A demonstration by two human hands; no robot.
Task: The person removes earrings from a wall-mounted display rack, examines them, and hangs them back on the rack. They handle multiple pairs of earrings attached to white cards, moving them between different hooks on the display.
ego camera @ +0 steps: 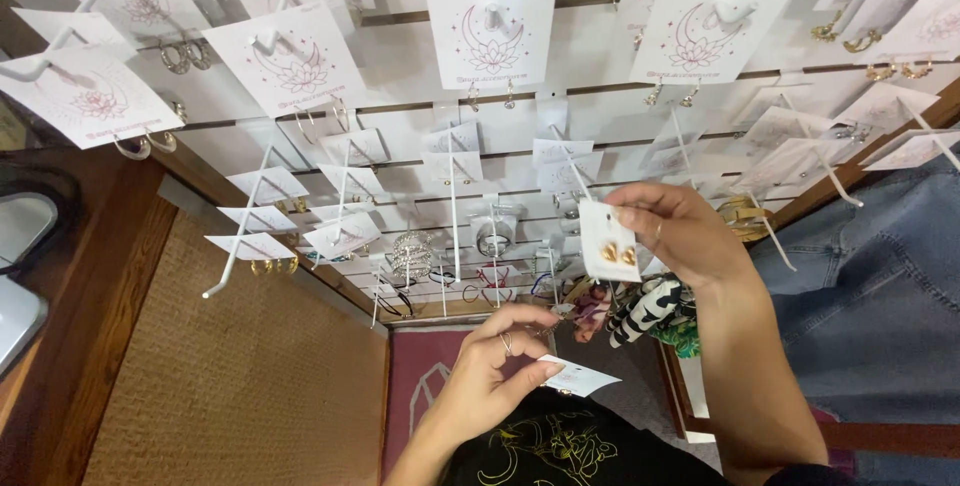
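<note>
Hanging close before the crowded display wall (420,121), with little free room between pegs, the right hand (680,231) pinches a white earring card (607,239), while the left hand (490,366) pinches another card (580,378) lower.

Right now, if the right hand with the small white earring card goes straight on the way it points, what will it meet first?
Probably the thin white display hooks just beyond the right hand and its small white earring card; depth is unclear.

white slatwall (600,106) | wooden frame (90,286) | woven mat floor (240,386)
</note>
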